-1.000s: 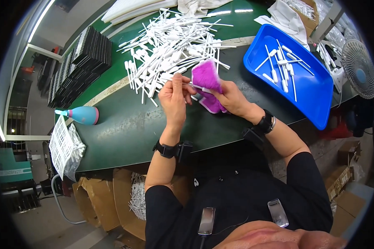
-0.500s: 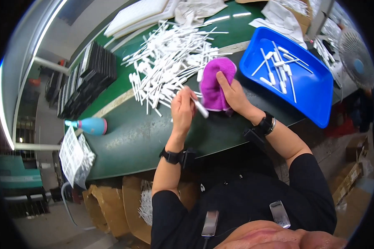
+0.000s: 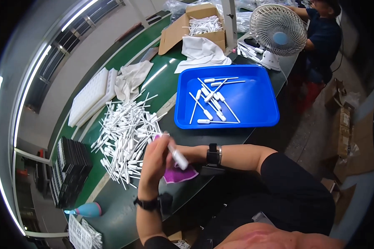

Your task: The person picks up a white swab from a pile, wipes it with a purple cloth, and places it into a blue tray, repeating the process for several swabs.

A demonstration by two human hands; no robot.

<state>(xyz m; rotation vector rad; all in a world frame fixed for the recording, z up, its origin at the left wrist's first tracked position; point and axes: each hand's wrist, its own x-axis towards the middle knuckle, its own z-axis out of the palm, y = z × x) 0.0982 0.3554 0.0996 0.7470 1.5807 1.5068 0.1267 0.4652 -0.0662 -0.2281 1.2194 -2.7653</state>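
Observation:
My left hand (image 3: 153,159) is closed on a white plastic dropper (image 3: 179,160), its thick bulb end sticking out toward the lower right and slightly blurred. Behind it, my right hand (image 3: 190,153) reaches across from the right, fingers mostly hidden by the left. A purple cloth (image 3: 180,174) is gathered in the right hand and hangs below both hands, with a bit more showing above. Just left of the hands lies a big loose pile of white droppers (image 3: 126,139). Several more droppers lie in a blue tray (image 3: 228,71) beyond my right forearm.
At the back stand an open carton (image 3: 172,35) of droppers, white cloths (image 3: 199,52) and a fan (image 3: 278,31). White foam slabs (image 3: 89,97), stacked black trays (image 3: 68,170) and a blue spray bottle (image 3: 87,210) line the left side. Another person (image 3: 318,45) is at far right.
The view has swung to the right, bringing the blue tray, fan and carton toward the middle. My hands, apart before, now overlap, with the left hand in front of the right hand and purple cloth.

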